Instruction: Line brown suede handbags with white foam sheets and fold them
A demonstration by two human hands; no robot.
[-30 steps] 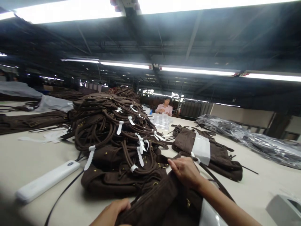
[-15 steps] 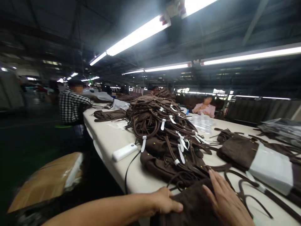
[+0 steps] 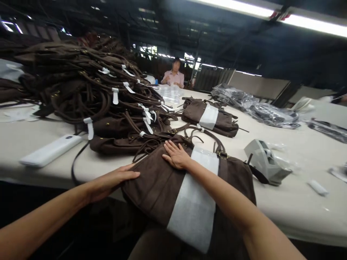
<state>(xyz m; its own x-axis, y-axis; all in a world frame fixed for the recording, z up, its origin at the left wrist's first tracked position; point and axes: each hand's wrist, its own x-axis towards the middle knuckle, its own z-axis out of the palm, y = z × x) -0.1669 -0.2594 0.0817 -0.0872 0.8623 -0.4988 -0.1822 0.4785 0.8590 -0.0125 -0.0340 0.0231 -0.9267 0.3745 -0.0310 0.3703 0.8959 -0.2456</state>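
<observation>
A dark brown bag (image 3: pixel 154 184) with a white wrap (image 3: pixel 199 195) round its middle lies at the table's front edge, partly overhanging it. My left hand (image 3: pixel 116 180) grips the bag's left edge, thumb on top and the other fingers partly hidden. On the bag's upper part, left of the wrap, my right hand (image 3: pixel 176 155) lies flat with its fingers spread. The right forearm crosses over the wrap. Just behind the bag, a big pile of brown bags (image 3: pixel 67 86) with looped handles and white tags reaches to the left.
Another wrapped brown bag (image 3: pixel 189 112) lies farther back. A grey tape dispenser (image 3: pixel 265 162) stands right of the near bag. Clear plastic packages (image 3: pixel 252 104) are at the back right. On the left is a white oblong device (image 3: pixel 51 150). A person (image 3: pixel 173 77) sits across the table (image 3: pixel 292 195).
The view has swung right, bringing the tape dispenser and the near bag's white wrap into sight. My left hand is now at the bag's left edge; my right hand lies flatter, beside the wrap.
</observation>
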